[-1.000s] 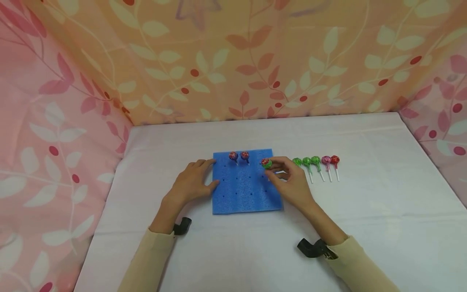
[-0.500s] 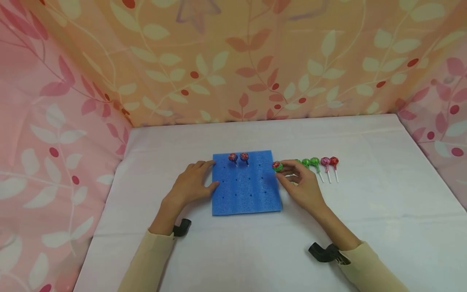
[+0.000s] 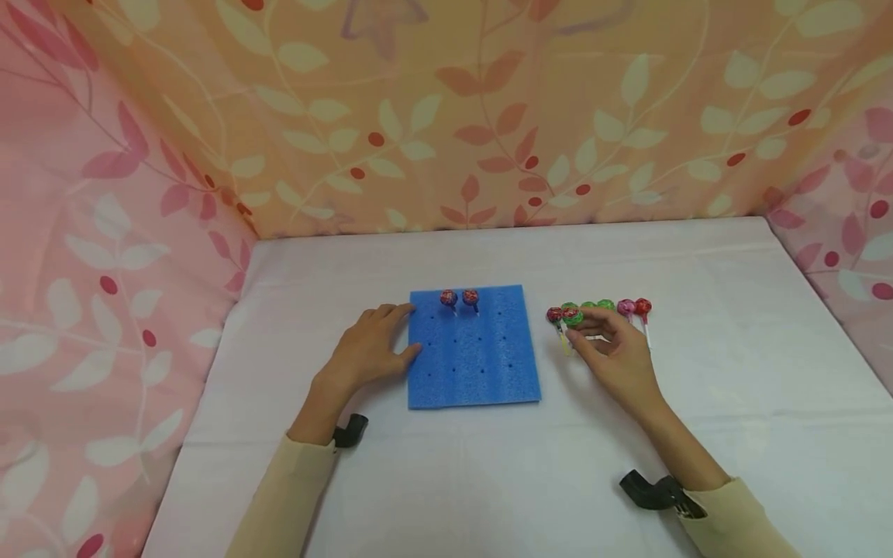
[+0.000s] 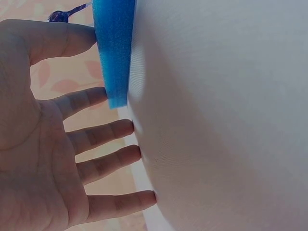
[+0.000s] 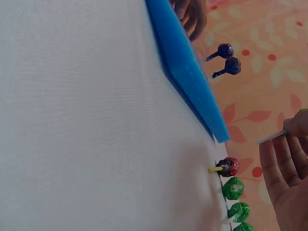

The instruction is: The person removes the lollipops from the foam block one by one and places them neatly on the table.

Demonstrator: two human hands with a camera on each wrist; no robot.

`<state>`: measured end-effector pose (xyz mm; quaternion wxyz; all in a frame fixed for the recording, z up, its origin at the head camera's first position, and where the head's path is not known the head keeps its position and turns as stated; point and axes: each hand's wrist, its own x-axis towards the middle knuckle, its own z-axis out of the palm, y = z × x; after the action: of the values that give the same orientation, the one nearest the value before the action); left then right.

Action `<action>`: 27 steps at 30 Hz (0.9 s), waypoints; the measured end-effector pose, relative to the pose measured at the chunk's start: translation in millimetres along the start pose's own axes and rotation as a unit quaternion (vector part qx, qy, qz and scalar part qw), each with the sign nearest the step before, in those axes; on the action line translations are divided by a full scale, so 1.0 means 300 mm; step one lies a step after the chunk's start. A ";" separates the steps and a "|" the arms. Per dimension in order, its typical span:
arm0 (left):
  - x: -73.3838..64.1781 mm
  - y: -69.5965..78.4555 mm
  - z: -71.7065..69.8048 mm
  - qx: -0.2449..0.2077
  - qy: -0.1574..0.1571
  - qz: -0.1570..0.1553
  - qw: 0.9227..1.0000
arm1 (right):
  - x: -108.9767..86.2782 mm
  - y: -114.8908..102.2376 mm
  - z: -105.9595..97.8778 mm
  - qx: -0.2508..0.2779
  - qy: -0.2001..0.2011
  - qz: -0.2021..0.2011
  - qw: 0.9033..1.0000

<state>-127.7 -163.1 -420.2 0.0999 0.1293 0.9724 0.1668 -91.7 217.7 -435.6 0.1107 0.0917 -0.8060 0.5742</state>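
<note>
A blue foam board [image 3: 474, 387] with rows of small holes lies on the table. Two dark red lollipops, one of them [image 3: 449, 297] left of the other [image 3: 470, 297], stand upright along its far side. My left hand [image 3: 370, 345] rests at the board's left edge, fingers extended and thumb touching the foam [image 4: 113, 53]. To the right of the board, my right hand [image 3: 617, 360] pinches a red-and-green lollipop [image 3: 572, 315] by its white stick [image 5: 272, 137], raised above the table. Just left of it lies a dark red lollipop [image 3: 554, 314] with a yellow stick.
A row of lollipops lies right of the board, partly behind my right hand: several green ones [image 5: 233, 188], a pink one [image 3: 625, 307] and a red one [image 3: 643, 306]. White cloth [image 3: 446, 480] covers the table. Floral curtains [image 3: 488, 116] enclose the back and sides.
My right hand has moved right, off the board's right side to the row, still pinching the lollipop. The yellow-stick lollipop now shows beside it. My left hand stays in place.
</note>
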 end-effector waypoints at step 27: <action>0.001 -0.003 0.005 -0.003 0.003 0.001 1.000 | 0.045 0.061 -0.198 -0.048 0.081 0.027 0.995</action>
<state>-127.7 -163.3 -421.8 0.0977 0.1293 0.9720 0.1704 -105.3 279.5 -429.6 0.1641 0.0180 -0.8233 0.5431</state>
